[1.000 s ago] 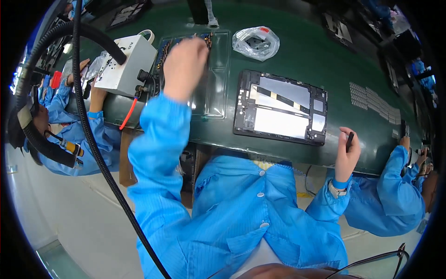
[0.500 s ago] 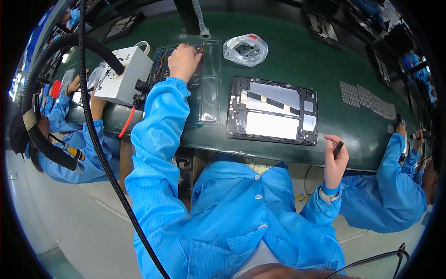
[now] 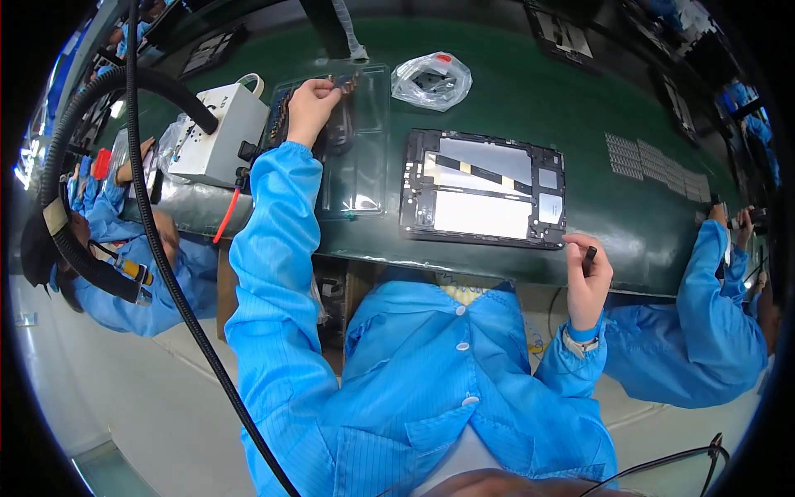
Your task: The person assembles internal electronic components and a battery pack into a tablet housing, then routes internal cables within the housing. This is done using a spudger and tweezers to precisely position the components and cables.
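My left hand (image 3: 311,113) is over the far left part of a clear plastic tray (image 3: 374,170). Its thumb and fingers are pinched together beside a row of small dark blue and gold electronic parts (image 3: 349,84). Whatever is between the fingertips is too small to make out. My right hand (image 3: 588,286) is curled round a short black stick-like tool (image 3: 589,262), just off the near right corner of an opened tablet (image 3: 484,219). This tablet lies flat with its inside up, showing silver-white panels and a slanting black ribbon cable (image 3: 487,176).
Behind the tablet lies a clear plastic bag (image 3: 431,81) with dark pieces inside. A white box (image 3: 217,137) with a black hose stands left of the tray. Grey sheets of small pieces (image 3: 654,168) lie to the right. Co-workers in blue sit at both sides.
My left hand has shifted slightly left and its fingers have drawn into a pinch. My right hand has moved a little toward the tablet's corner, still with the black tool.
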`<state>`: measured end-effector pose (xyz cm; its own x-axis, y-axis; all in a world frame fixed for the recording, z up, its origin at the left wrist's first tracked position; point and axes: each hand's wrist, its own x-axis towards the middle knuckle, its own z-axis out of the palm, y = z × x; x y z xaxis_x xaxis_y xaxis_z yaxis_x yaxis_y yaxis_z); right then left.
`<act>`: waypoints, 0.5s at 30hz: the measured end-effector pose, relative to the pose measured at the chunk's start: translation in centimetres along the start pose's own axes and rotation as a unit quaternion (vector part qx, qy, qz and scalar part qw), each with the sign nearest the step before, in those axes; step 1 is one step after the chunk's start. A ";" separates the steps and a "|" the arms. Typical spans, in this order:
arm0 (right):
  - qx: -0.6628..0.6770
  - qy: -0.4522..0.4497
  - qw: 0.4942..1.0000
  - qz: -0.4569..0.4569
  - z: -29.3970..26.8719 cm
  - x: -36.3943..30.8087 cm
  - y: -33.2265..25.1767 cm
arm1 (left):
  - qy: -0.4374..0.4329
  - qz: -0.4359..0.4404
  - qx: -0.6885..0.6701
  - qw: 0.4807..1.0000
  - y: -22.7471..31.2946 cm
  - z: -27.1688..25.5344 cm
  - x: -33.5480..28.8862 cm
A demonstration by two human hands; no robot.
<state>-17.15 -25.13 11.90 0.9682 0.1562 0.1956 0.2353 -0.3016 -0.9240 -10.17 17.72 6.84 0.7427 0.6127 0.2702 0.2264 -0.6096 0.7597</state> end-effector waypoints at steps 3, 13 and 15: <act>-0.012 -0.008 1.000 -0.005 -0.2 -0.2 0.0 | -0.033 -0.019 -0.054 0.998 -0.6 -0.1 0.3; 0.016 -0.044 0.999 0.002 2.5 -0.3 -0.3 | -0.021 0.126 0.043 0.991 1.4 -2.6 -0.7; 0.018 -0.055 0.998 -0.004 3.1 -0.5 -0.3 | -0.016 0.105 -0.003 0.994 1.6 -2.5 -1.1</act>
<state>-18.01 -22.20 11.10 0.9506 0.2619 0.1664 0.2370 -0.2667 -0.9342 -12.20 17.35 9.29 0.7936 0.4548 0.4042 0.0603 -0.7199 0.6915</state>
